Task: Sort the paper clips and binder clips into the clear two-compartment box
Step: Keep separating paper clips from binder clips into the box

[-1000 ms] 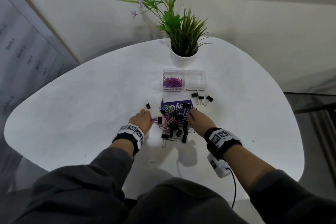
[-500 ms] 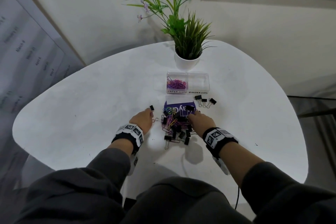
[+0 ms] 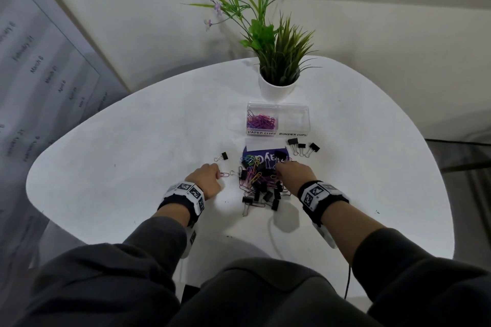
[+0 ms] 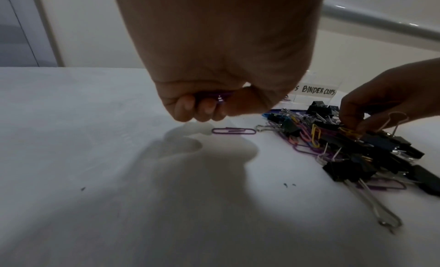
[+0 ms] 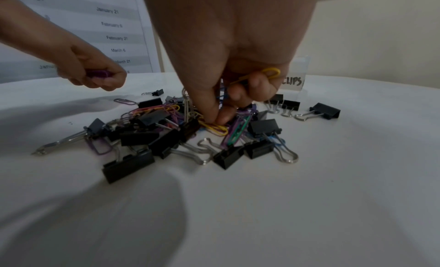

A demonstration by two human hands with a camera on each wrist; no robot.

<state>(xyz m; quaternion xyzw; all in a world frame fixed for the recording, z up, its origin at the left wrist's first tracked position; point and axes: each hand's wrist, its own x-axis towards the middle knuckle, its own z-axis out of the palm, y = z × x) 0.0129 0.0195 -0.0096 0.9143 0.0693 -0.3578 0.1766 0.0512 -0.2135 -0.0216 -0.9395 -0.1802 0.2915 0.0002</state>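
A: Starting at the left, what is on the white surface (image 3: 132, 156)?

B: A calendar board (image 3: 39, 66) leans by the wall. Nearer the middle, the left hand (image 3: 206, 179) hovers low, its fingers (image 4: 183, 109) curled round a bundle of purple paper clips (image 4: 214, 97). A lone purple paper clip (image 4: 234, 131) lies flat just beside those fingertips, and a single black binder clip (image 3: 224, 156) sits a little beyond it.

A: And the heap?

B: The mixed pile (image 3: 261, 180) of coloured paper clips and black binder clips lies between the two hands, partly over a purple card (image 3: 263, 158).

A: The right hand?

B: The right hand (image 3: 295, 175) reaches into the pile; thumb and forefinger pinch a yellow paper clip (image 5: 214, 128) that lies on the heap, while the other fingers (image 5: 259, 90) are curled round another yellow clip (image 5: 270, 72).

A: Where is the box?

B: The clear box (image 3: 305, 119) stands beyond the pile, in front of a potted plant (image 3: 277, 85). Its left compartment, labelled for paper clips, holds purple and pink clips (image 3: 261, 122); the right one shows no clips. Three binder clips (image 3: 303, 146) lie just in front of it, to the right
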